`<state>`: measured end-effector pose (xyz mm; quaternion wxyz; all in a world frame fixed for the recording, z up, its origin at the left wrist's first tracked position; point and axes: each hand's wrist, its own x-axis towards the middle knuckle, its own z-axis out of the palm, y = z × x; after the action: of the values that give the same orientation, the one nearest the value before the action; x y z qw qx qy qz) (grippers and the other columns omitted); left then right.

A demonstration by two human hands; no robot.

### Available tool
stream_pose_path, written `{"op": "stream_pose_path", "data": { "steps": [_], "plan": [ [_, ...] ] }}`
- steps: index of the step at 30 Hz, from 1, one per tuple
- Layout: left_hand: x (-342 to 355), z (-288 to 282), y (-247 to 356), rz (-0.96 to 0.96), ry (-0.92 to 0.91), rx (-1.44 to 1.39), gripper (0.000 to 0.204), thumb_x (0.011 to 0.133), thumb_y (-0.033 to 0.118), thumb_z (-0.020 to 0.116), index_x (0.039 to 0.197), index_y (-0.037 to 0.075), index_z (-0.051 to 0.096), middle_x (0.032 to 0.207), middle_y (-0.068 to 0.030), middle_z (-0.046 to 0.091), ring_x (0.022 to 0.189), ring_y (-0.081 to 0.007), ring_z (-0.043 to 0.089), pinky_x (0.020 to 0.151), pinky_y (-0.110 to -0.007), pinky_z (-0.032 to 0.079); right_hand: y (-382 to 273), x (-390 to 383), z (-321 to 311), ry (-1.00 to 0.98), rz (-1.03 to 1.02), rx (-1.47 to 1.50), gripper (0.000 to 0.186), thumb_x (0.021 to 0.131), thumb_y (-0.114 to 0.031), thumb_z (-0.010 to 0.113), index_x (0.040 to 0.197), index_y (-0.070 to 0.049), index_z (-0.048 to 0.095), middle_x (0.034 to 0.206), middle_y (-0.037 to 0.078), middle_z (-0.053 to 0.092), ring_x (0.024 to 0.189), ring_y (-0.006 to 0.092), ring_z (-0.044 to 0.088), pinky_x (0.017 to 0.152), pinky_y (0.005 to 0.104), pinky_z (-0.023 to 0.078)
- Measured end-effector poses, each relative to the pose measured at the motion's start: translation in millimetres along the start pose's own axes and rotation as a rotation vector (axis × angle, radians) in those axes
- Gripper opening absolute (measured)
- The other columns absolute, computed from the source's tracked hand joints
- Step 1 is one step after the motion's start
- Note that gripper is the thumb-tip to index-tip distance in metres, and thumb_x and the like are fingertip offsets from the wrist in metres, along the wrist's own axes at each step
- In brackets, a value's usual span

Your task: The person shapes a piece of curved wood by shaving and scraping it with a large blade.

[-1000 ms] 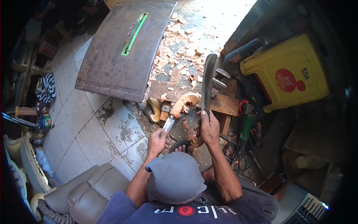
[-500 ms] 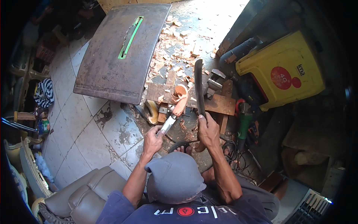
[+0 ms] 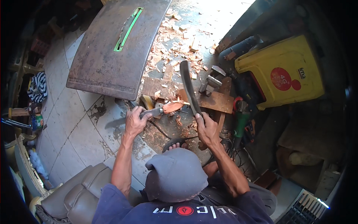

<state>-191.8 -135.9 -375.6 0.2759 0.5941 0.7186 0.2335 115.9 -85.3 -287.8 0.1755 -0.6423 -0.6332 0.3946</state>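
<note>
My left hand [image 3: 135, 122] is closed round the metal part of a knife [image 3: 156, 111] with a reddish wooden handle [image 3: 171, 108]. The handle points right, its end partly hidden behind the machete, and a blurred grey blade sticks out on the other side of the hand. My right hand [image 3: 207, 130] grips a machete [image 3: 189, 87] with a long, dark, slightly curved blade. It tilts up and away to the left, passing close by the wooden handle's end. Below both tools lies a wooden board [image 3: 158, 87] with scattered shavings on it.
Wood chips [image 3: 175, 46] litter the floor ahead. A metal saw table [image 3: 102, 56] with a green-edged slot stands at the far left. On the right are a yellow plastic stool [image 3: 279, 71], a green angle grinder [image 3: 241, 121] and cables. A grey cushioned seat [image 3: 80, 194] is at lower left.
My left hand has moved left and away, turning the knife so its handle points right rather than upward. My right hand has tilted the machete's tip left, towards that handle.
</note>
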Motion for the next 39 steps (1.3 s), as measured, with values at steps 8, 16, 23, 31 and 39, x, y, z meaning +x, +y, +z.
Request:
{"op": "stream_pose_path", "data": {
  "steps": [8, 16, 23, 31, 39],
  "plan": [
    [46, -2, -30, -0.042, -0.177, -0.145, 0.033, 0.085, 0.028, 0.081, 0.091, -0.002, 0.071, 0.082, -0.0177, 0.071, 0.073, -0.0276, 0.068, 0.069, -0.040, 0.051, 21, -10, 13, 0.204, -0.214, 0.087, 0.023, 0.106, -0.026, 0.058, 0.105, -0.004, 0.065, 0.064, 0.016, 0.060, 0.054, 0.0266, 0.063, 0.055, 0.0397, 0.049],
    [65, 5, -41, -0.185, -0.338, -0.264, 0.027, 0.088, 0.022, 0.078, 0.101, -0.002, 0.075, 0.085, -0.0102, 0.075, 0.079, -0.0167, 0.069, 0.073, -0.034, 0.054, 11, -7, 4, 0.150, -0.145, 0.135, 0.023, 0.103, -0.022, 0.060, 0.107, 0.000, 0.065, 0.074, 0.025, 0.066, 0.068, 0.0451, 0.069, 0.058, 0.0502, 0.052],
    [67, 8, -51, -0.159, -0.334, -0.308, 0.031, 0.088, 0.025, 0.080, 0.103, -0.002, 0.074, 0.088, -0.0092, 0.075, 0.078, -0.0161, 0.068, 0.073, -0.035, 0.055, -7, 4, -5, 0.153, -0.126, 0.049, 0.017, 0.103, -0.018, 0.059, 0.107, -0.001, 0.064, 0.077, 0.025, 0.065, 0.065, 0.0446, 0.068, 0.057, 0.0479, 0.050],
    [73, 0, -43, -0.172, -0.301, -0.226, 0.031, 0.088, 0.028, 0.082, 0.096, -0.001, 0.075, 0.085, -0.0105, 0.076, 0.080, -0.0169, 0.071, 0.076, -0.037, 0.055, -8, -8, 16, 0.085, -0.173, 0.026, 0.021, 0.101, -0.026, 0.062, 0.107, -0.005, 0.065, 0.072, 0.026, 0.066, 0.066, 0.0459, 0.068, 0.061, 0.0538, 0.053],
    [72, 4, -45, -0.183, -0.311, -0.239, 0.031, 0.089, 0.029, 0.080, 0.094, -0.001, 0.075, 0.079, -0.0096, 0.074, 0.075, -0.0169, 0.070, 0.071, -0.036, 0.054, -7, -7, 16, 0.147, -0.321, -0.052, 0.023, 0.102, -0.025, 0.063, 0.099, -0.003, 0.066, 0.070, 0.024, 0.066, 0.062, 0.0430, 0.068, 0.058, 0.0505, 0.053]
  ]
}}
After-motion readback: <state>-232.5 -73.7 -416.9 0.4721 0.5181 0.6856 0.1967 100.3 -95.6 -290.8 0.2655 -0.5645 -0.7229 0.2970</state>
